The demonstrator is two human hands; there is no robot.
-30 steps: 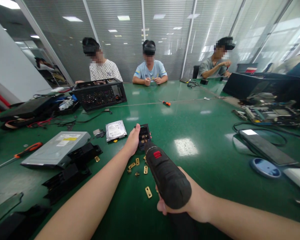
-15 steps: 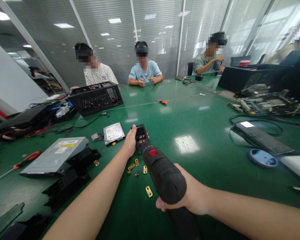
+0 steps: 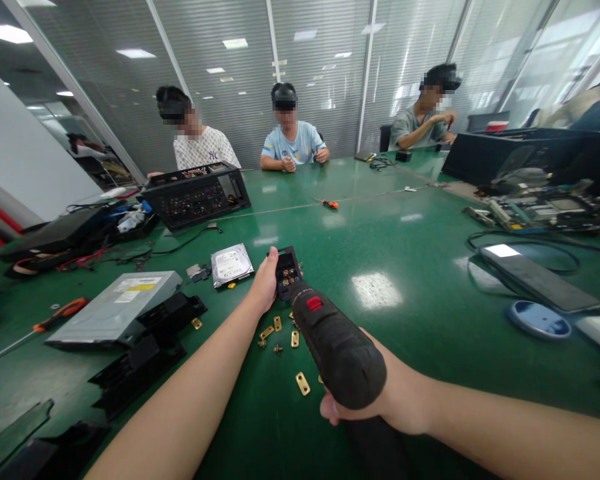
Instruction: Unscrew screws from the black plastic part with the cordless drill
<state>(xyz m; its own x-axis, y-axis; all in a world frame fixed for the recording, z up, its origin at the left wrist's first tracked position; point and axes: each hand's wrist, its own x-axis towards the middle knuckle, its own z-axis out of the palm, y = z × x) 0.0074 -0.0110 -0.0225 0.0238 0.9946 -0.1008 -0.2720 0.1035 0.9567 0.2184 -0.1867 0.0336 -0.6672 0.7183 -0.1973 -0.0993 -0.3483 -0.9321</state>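
My left hand (image 3: pixel 265 283) grips a small black plastic block (image 3: pixel 286 270) with brass contacts inside, standing on the green table (image 3: pixel 390 253). My right hand (image 3: pixel 380 400) is wrapped around a black electric screwdriver (image 3: pixel 337 347) with a red switch. Its nose points into the block. Several loose brass pieces (image 3: pixel 280 330) lie on the table just below the block, and one more brass plate (image 3: pixel 303 383) lies nearer to me.
A hard drive (image 3: pixel 231 263), a grey optical drive (image 3: pixel 115 307) and black plastic parts (image 3: pixel 145 347) lie to the left. An orange screwdriver (image 3: pixel 55 313) is far left. A phone (image 3: pixel 535 280) and a blue disc (image 3: pixel 537 319) lie right. Three people sit opposite behind a black chassis (image 3: pixel 195 193).
The view shifted slightly. Both hands keep their hold, with the screwdriver still pointed at the block.
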